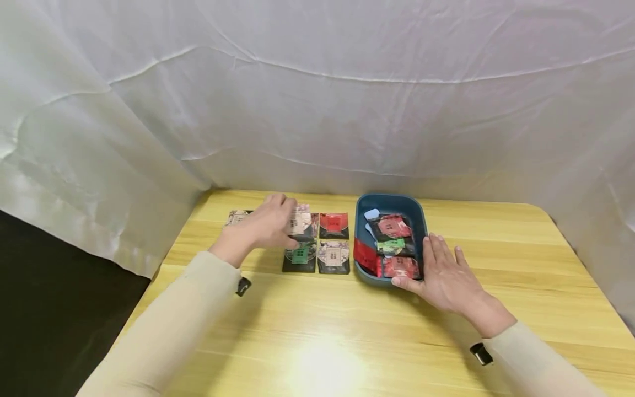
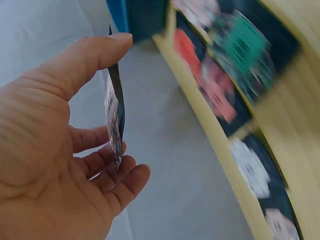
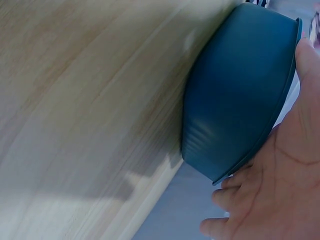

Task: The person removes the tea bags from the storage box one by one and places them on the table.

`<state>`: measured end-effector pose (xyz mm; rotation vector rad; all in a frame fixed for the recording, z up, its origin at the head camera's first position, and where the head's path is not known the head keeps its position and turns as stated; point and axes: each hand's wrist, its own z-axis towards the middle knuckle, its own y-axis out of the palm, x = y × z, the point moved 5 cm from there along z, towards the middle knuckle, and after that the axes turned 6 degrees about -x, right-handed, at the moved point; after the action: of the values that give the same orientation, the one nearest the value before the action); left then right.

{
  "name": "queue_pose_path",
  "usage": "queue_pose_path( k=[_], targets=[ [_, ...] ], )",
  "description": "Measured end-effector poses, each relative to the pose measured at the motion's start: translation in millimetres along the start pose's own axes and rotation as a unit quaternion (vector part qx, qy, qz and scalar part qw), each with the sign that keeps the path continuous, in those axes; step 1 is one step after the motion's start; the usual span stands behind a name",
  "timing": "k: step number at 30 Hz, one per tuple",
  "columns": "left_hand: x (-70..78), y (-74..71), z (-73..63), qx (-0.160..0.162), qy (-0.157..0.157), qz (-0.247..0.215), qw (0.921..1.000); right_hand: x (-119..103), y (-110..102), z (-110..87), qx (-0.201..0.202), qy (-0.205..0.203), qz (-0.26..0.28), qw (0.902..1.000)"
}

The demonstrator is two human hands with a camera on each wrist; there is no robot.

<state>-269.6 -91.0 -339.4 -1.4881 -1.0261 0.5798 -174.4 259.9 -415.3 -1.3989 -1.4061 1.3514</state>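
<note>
To the left of the bin, above the tabletop, a flat packet [image 1: 300, 221] is held in the left hand [image 1: 265, 222]. The packet has a pale, flower-printed label area and a dark lower band. The left thumb and fingertips pinch it at opposite ends; in the left wrist view it is seen nearly edge-on, apart from the packets on the table.

Beneath and around it, further packets lie flat in rows. The green-label packet [image 1: 300, 256] lies in the near row, with the pale flowered packet [image 1: 334, 256] just beside it on the right. The red packet [image 1: 334, 225] lies in the far row, behind the pale flowered one. Another packet [image 1: 238, 216] lies at the left end, partly covered by the left hand.

The dark blue bin [image 1: 366, 199] stands to the right of the rows. It contains red packets [image 1: 401, 267], a packet with a light green label [image 1: 392, 246] and small pale pieces [image 1: 371, 214].

The right hand [image 1: 446, 278] rests against the near right corner of the bin: thumb on the near rim, fingers extended along the right side, little finger spread from the others.

The wooden table [image 1: 506, 259] supports all of these. A pale cloth [image 1: 347, 121] hangs behind it.
</note>
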Motion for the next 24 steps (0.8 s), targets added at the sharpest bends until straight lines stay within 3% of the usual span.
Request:
queue_pose_path(
  k=[6,11,16,21,24],
  targets=[
    [-35.5,7.8,-19.3,-0.014,-0.024,0.004,0.9996,4,1,-1.9,-0.006,0.001,0.003,1.0000],
    [-55.5,22.4,-28.7,-0.043,-0.035,0.011,0.9984,4,1,-2.1,-0.007,-0.001,0.004,1.0000],
    [-67.0,36.1,-32.4,-0.070,-0.057,-0.007,0.9959,3,3,-1.5,-0.008,-0.001,0.005,1.0000],
    [-69.5,48.5,-32.9,-0.111,-0.063,-0.015,0.9917,1,1,0.7,-0.003,-0.004,0.001,1.0000],
    [-70.2,53.1,-31.5,-0.118,-0.064,-0.016,0.9908,0,0,2.7,0.002,-0.005,-0.002,1.0000]
  ],
)
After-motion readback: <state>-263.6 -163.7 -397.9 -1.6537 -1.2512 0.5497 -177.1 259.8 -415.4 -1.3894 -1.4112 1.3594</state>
